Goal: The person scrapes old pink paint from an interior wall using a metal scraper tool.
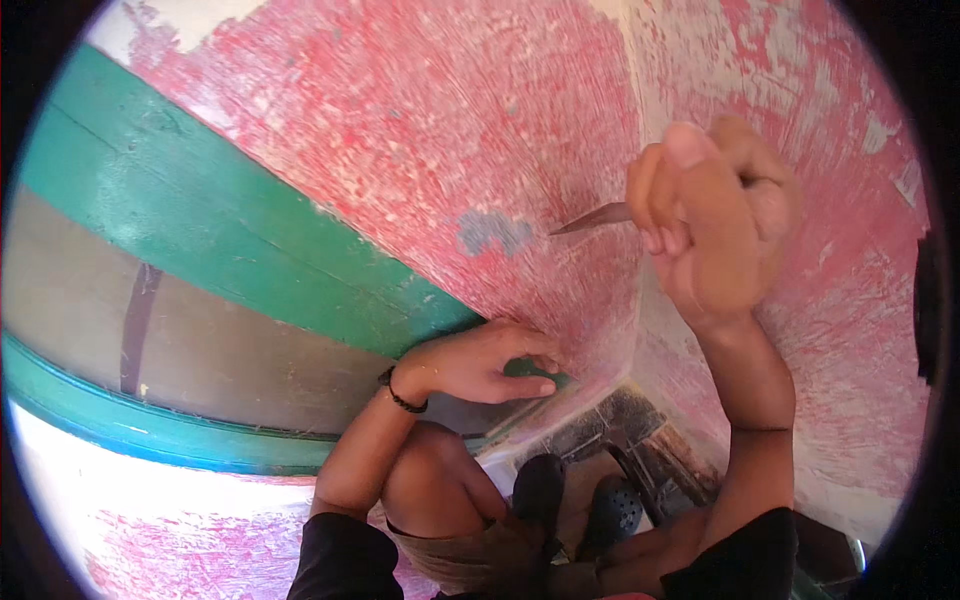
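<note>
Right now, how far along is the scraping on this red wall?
Much of the red paint is already worn to pale patches, and one grey spot is bare. The right hand holds a scraper to the wall while the left hand rests on the green frame. Plenty of red remains.

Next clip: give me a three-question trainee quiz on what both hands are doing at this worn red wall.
1. True or false: the right hand holds a thin pointed metal scraper blade against the worn red painted wall.
2. What does the left hand rest on?
A. the green painted wooden frame
B. a bucket
C. a ladder
3. Fill in: a black ____ circles the left wrist.

Key: 1 true; 2 A; 3 band.
</note>
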A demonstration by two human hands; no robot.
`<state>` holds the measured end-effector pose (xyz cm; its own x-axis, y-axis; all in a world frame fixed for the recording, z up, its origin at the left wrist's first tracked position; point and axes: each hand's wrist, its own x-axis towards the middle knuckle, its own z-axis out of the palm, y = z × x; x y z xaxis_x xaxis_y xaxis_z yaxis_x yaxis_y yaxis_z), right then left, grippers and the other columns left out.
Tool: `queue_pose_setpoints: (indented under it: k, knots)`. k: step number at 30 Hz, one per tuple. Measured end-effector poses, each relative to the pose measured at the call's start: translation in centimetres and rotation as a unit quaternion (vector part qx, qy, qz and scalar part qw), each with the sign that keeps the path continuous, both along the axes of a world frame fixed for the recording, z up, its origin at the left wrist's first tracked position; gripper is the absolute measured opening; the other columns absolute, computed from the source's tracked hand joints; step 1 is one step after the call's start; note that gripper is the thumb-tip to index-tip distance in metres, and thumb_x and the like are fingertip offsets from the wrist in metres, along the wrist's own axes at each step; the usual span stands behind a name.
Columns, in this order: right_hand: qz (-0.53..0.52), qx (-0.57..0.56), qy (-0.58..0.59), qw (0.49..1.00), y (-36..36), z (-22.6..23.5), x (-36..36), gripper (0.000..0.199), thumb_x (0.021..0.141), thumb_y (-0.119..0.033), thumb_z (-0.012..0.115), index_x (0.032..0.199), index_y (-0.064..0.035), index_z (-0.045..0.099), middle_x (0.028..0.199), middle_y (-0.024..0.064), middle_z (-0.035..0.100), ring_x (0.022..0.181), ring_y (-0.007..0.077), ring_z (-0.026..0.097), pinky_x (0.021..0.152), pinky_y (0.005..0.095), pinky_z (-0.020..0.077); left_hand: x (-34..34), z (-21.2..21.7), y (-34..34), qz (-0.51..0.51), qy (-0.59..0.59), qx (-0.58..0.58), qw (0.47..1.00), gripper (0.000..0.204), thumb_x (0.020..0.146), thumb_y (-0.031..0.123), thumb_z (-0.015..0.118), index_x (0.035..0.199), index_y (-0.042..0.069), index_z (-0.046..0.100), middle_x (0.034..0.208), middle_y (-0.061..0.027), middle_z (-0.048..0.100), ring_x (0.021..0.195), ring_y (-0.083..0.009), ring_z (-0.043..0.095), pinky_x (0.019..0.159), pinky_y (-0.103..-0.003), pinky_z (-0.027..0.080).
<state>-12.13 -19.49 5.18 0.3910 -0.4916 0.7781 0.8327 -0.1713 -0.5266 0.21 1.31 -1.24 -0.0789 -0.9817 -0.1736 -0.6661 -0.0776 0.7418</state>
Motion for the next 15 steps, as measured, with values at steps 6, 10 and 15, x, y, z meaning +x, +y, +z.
queue_pose_setpoints:
  k: [6, 10, 15]
  knots:
    - [-0.055, -0.018, -0.014, 0.998, 0.3, 1.9, 0.4, 0.034, 0.101, -0.004, 0.052, 0.070, -0.0089, 0.040, 0.051, 0.0009, 0.039, 0.043, 0.0086, 0.037, 0.042, 0.0258, 0.0312, -0.5, 0.2, -0.7, 0.008, -0.024, -0.005, 1.000, 0.040, 0.094, 0.017, 0.072, 0.129, 0.001, 0.062, 0.112, -0.0146, 0.071, 0.101, -0.0249, 0.069, 0.089, -0.038, 0.055]
    - [-0.056, -0.029, -0.004, 0.998, 0.9, 2.4, 1.8, 0.036, 0.100, -0.002, 0.055, 0.068, -0.0087, 0.041, 0.051, 0.0013, 0.042, 0.043, 0.0072, 0.039, 0.042, 0.0246, 0.0322, -1.0, 0.7, -1.0, 0.054, 0.042, -0.017, 0.998, 0.056, 0.095, 0.018, 0.071, 0.144, 0.002, 0.049, 0.109, -0.0130, 0.070, 0.101, -0.0231, 0.069, 0.090, -0.037, 0.055]
    - [-0.007, 0.023, 0.042, 0.999, 1.4, 2.0, 2.5, 0.042, 0.091, -0.003, 0.071, 0.059, -0.0073, 0.045, 0.052, -0.0078, 0.040, 0.051, -0.0010, 0.034, 0.043, 0.0236, 0.0236, -2.5, 2.5, -1.2, 0.098, 0.049, -0.055, 0.992, 0.064, 0.098, 0.018, 0.066, 0.152, 0.001, 0.036, 0.115, -0.0130, 0.066, 0.106, -0.0220, 0.067, 0.093, -0.037, 0.054]
